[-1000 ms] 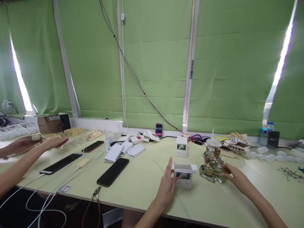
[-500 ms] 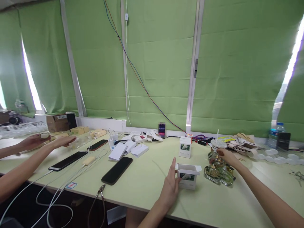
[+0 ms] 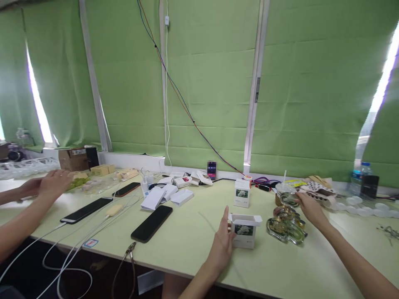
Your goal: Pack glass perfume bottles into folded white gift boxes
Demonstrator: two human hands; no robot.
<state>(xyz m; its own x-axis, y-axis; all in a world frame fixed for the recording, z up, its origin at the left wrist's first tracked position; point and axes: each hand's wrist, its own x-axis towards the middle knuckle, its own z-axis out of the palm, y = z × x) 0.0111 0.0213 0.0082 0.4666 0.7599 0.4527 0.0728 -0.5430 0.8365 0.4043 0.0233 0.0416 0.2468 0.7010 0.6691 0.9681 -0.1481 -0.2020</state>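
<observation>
Standing at eight o'clock from the right hand (image 3: pixel 312 208), by which a glassy piece (image 3: pixel 289 200) is pinched, the open box (image 3: pixel 243 240) is held by the half-curled left hand (image 3: pixel 222 245).

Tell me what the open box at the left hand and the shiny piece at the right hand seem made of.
Open box: likely thin white card, smooth finish, judging by its flat flaps and printed picture.
Shiny piece: glossy, perhaps clear plastic or glass; bright highlights show, can't tell which.
</observation>
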